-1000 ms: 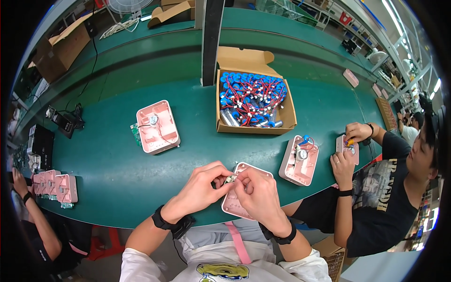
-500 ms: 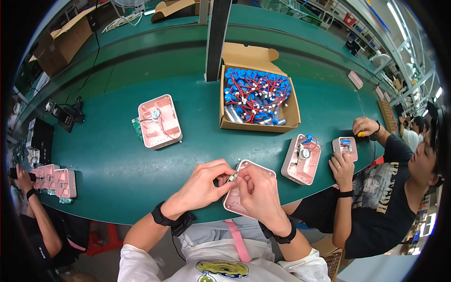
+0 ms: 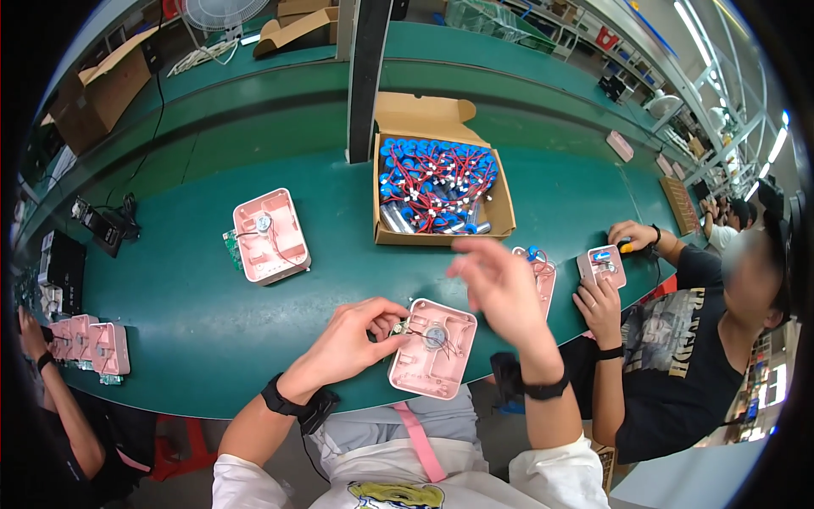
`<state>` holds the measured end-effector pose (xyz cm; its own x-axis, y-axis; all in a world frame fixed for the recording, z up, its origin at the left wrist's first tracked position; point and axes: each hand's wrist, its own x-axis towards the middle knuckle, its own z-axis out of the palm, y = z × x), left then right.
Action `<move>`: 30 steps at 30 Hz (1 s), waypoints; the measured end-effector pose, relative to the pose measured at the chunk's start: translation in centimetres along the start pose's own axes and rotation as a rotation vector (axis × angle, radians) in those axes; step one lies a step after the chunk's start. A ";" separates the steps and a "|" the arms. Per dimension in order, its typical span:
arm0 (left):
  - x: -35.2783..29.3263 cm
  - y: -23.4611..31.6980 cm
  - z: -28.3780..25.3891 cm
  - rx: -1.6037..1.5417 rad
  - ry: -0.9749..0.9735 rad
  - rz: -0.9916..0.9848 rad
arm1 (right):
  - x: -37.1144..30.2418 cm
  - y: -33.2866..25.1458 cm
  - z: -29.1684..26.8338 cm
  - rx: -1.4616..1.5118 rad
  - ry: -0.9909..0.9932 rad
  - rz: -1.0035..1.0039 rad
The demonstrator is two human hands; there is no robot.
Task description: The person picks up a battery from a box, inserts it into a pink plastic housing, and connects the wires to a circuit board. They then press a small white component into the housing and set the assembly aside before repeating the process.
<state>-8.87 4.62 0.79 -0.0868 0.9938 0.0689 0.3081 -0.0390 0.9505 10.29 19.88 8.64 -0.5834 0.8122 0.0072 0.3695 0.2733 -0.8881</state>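
Note:
In front of me a pink plastic housing (image 3: 414, 370), open side up, lies at the table's near edge. A round silver part (image 3: 436, 338) with thin dark wires sits inside it. At the housing's upper left edge, my left hand (image 3: 352, 338) pinches a small green circuit board (image 3: 399, 327) between thumb and fingers. My right hand (image 3: 507, 293) is raised to the right of the housing, fingers stretched out and holding nothing. Beyond it stands a cardboard box (image 3: 441, 240) full of blue-capped cylindrical cells (image 3: 437, 182) with red wires and white plugs.
Another pink housing (image 3: 273, 273) lies to the left. One more (image 3: 543, 293), partly behind my right hand, contains a blue cell. At the right a co-worker's hands (image 3: 600, 307) work on a pink housing. Several housings (image 3: 108, 348) stand far left. A metal post (image 3: 365, 102) rises behind the box.
My right hand has left the circuit board and moved up and right toward the box, its fingers opening. My left hand still pinches the board. The view has shifted slightly.

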 end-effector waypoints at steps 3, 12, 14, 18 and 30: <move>0.0 -0.1 0.0 -0.039 -0.021 -0.047 | 3.8 1.7 -0.2 0.310 0.015 0.144; -0.2 -0.1 0.1 -0.042 -0.052 -0.009 | 7.8 2.6 1.6 0.464 0.109 0.189; -0.2 0.1 -0.1 -0.040 -0.038 -0.013 | 7.7 1.9 1.6 0.444 0.114 0.190; -0.1 0.2 -0.1 -0.033 -0.038 -0.017 | 7.0 0.2 1.4 0.364 0.158 0.069; 0.0 0.2 -0.1 -0.028 -0.040 -0.017 | 7.4 -0.9 -0.2 0.481 0.183 -0.219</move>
<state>-8.94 4.59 0.99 -0.0540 0.9977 0.0416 0.2804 -0.0248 0.9596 5.82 25.72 9.55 -0.4581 0.8509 0.2573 -0.1431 0.2150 -0.9661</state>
